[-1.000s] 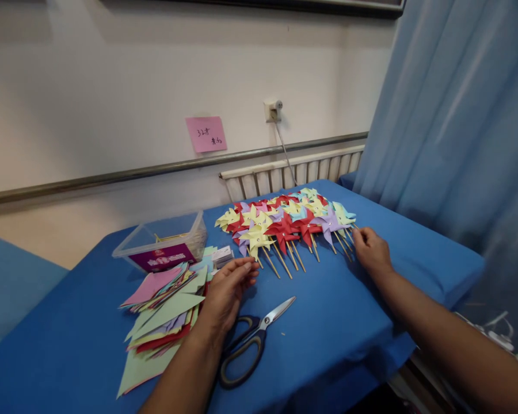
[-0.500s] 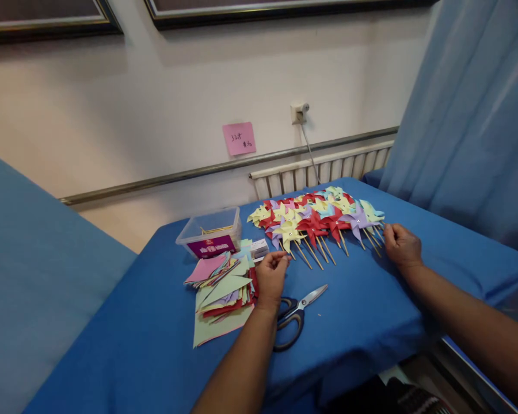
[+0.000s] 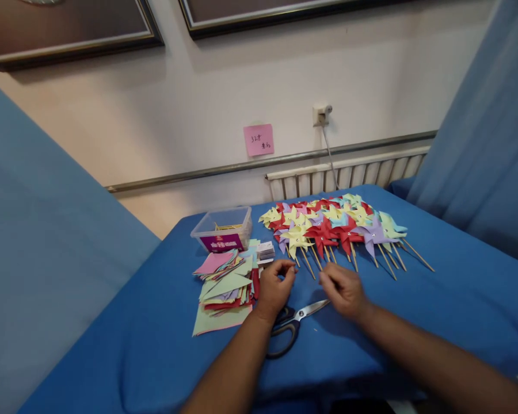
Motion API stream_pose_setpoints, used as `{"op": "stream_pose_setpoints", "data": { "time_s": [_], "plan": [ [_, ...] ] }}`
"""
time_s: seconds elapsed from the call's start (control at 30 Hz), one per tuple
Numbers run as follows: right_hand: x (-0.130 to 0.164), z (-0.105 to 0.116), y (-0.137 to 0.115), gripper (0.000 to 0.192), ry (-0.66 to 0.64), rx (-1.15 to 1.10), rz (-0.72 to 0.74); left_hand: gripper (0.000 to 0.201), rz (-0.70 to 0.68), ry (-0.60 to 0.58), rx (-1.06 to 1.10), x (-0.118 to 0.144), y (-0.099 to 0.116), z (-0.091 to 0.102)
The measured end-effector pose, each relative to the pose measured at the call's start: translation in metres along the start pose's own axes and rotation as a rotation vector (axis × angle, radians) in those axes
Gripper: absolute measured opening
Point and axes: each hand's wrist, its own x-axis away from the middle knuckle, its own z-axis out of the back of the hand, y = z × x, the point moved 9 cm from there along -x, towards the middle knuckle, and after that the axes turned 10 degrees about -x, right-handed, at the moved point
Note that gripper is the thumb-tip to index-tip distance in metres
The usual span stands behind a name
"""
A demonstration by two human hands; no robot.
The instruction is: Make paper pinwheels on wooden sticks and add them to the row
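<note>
We bring our left hand and right hand together above the scissors, fingers curled narrow, seemingly empty, just short of the pinwheels, colored paper left.

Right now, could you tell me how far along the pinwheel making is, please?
Done: many pinwheels lie finished in rows. In hand: left hand and right hand meet above the scissors; their grip is unclear. Left: a stack of paper squares, sticks in the box.

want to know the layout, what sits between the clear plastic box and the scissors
In the head view, a small white box and the left hand lie between the clear plastic box and the scissors.
</note>
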Motion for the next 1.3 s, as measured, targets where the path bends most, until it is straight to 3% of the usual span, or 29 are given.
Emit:
{"op": "stream_pose_setpoints", "data": {
  "time_s": [0.07,0.13,0.2,0.3,0.37,0.5,0.57,0.67,0.73,0.83,1.1,1.3],
  "plan": [
    [-0.01,-0.041,-0.012,0.033,-0.089,-0.106,0.033,0.01,-0.015,0.011,-0.028,0.0,0.002,0.002],
    [-0.021,-0.061,-0.014,0.034,-0.071,-0.183,0.047,0.008,-0.026,0.028,-0.065,0.001,0.003,0.004],
    [-0.03,-0.068,-0.006,0.032,-0.066,-0.197,0.044,0.01,-0.009,0.07,-0.071,0.004,0.002,0.009],
    [-0.035,-0.062,0.012,0.031,-0.06,-0.21,0.016,0.017,0.026,0.171,-0.068,0.01,0.004,0.028],
    [-0.036,-0.053,0.021,0.032,-0.039,-0.225,-0.015,0.022,0.018,0.248,-0.156,0.011,0.01,0.052],
    [-0.035,-0.053,0.023,0.033,-0.038,-0.257,-0.05,0.029,0.045,0.363,-0.515,-0.003,0.01,0.125],
    [-0.034,-0.063,0.019,0.034,-0.084,-0.271,-0.042,0.033,0.159,0.328,-0.709,-0.017,-0.009,0.158],
    [-0.03,-0.078,0.017,0.034,-0.157,-0.266,-0.051,0.038,0.351,0.126,-0.936,-0.033,-0.053,0.186],
    [-0.029,-0.084,0.02,0.034,-0.184,-0.261,-0.069,0.033,0.424,0.01,-1.014,-0.035,-0.075,0.192],
    [-0.029,-0.087,0.026,0.034,-0.197,-0.267,-0.093,0.023,0.417,-0.073,-1.059,-0.035,-0.085,0.189],
    [-0.031,-0.099,0.034,0.029,-0.255,-0.297,-0.128,0.02,0.388,-0.049,-1.176,-0.032,-0.067,0.186],
    [-0.029,-0.1,0.033,0.03,-0.27,-0.302,-0.142,0.03,0.385,-0.041,-1.298,-0.025,-0.059,0.189]
  ]
}}
